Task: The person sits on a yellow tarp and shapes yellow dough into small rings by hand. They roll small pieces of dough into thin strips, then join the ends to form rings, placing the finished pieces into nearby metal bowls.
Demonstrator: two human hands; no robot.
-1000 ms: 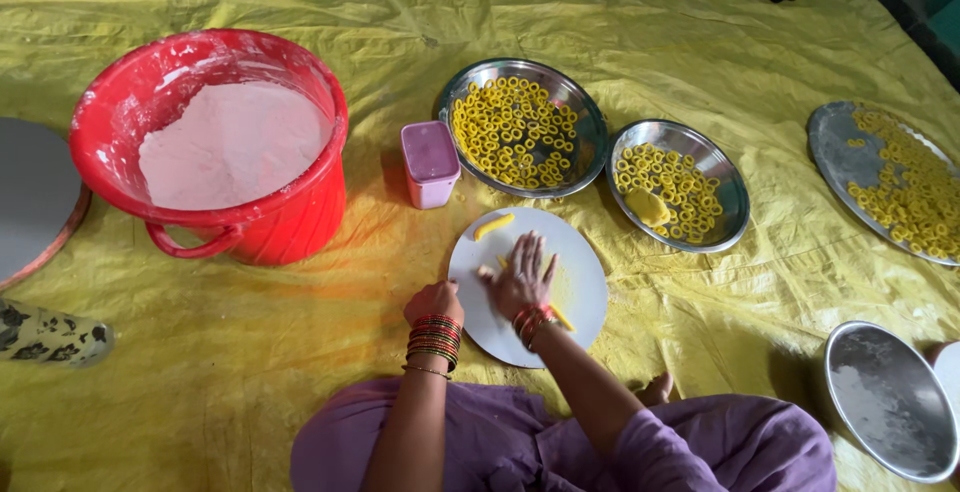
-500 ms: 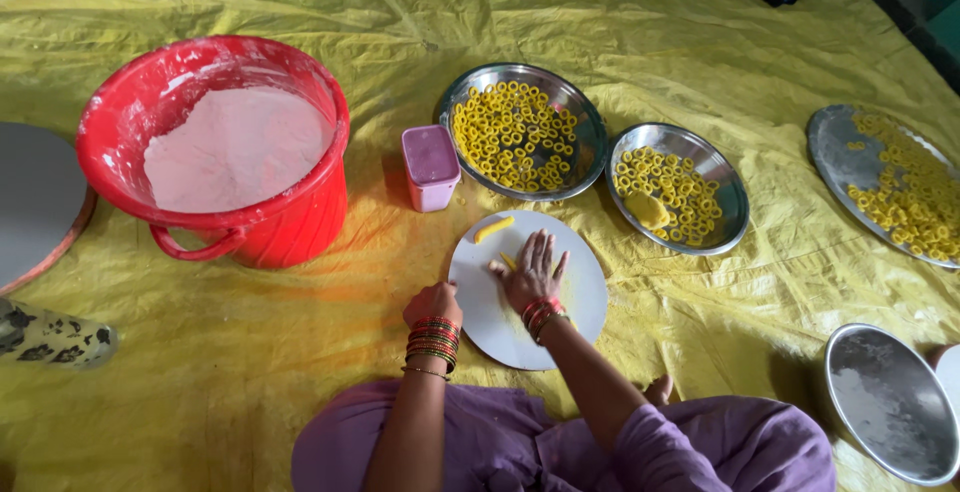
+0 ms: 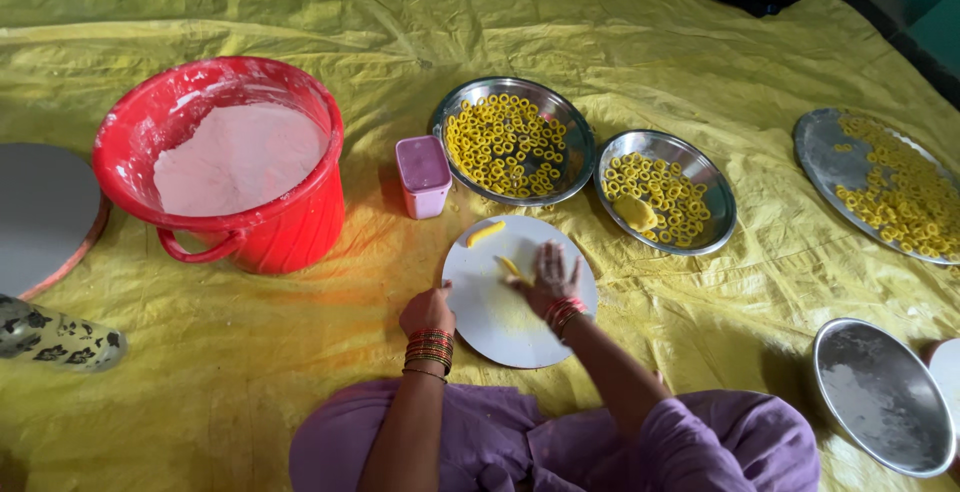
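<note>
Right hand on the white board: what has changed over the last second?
The right hand slid toward the board's far edge, rolling a yellow dough strip under its palm. The left hand stayed at the board's rim; the loose dough piece did not move.

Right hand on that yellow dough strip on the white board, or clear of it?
Touching. The head view shows the right hand flat on the white round board, its fingers overlapping one end of the yellow dough strip, no gap visible.
</note>
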